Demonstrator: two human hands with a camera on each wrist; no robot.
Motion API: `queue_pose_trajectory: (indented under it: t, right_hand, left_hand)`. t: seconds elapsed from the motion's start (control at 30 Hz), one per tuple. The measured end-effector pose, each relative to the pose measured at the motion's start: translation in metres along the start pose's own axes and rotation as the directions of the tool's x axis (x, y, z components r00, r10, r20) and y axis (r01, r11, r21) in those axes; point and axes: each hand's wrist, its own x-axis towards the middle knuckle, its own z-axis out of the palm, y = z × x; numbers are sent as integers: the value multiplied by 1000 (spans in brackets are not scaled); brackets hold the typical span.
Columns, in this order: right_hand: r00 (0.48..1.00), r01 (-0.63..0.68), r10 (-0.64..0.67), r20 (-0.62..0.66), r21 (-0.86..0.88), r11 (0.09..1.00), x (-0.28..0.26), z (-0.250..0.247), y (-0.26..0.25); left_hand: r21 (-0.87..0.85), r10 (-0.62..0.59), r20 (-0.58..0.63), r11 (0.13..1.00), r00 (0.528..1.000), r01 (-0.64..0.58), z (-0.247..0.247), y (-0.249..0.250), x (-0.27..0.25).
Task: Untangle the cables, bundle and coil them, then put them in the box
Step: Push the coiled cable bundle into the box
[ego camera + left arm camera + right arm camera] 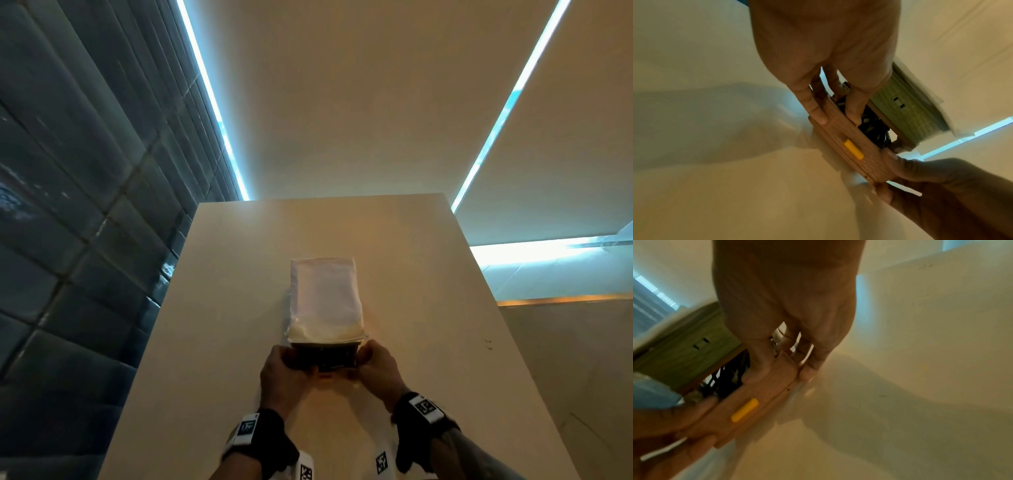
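Observation:
A small translucent box (pixel 322 359) stands on the white table (pixel 411 274), its white lid (pixel 323 294) tipped up and open at the far side. Coiled black cables (pixel 873 128) lie inside the box. My left hand (pixel 286 359) grips the box's left end, and my right hand (pixel 368 356) grips its right end. In the left wrist view, the left fingers (pixel 818 112) curl over the front wall, which carries a yellow latch (pixel 853 149). In the right wrist view, the right fingers (pixel 809 369) wrap the box's corner beside the yellow latch (pixel 744 409) and the cables (pixel 729 378).
The table's left edge (pixel 161 325) runs beside a dark panelled wall (pixel 68 205). Its right edge (pixel 493 308) drops to a lower pale surface. Bright light strips (pixel 212 102) cross the view beyond the table's far edge.

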Motion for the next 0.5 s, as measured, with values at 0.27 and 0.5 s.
queue_pose_trajectory:
  t: [0.27, 0.5]
  right_hand:
    - [983, 181, -181, -13, -32, 983, -1, -4, 3]
    - [947, 317, -281, 157, -310, 897, 13, -19, -10]
  left_hand:
    - [-84, 83, 111, 994, 990, -74, -12, -6, 7]
    - [296, 188, 276, 916, 942, -270, -29, -3, 33]
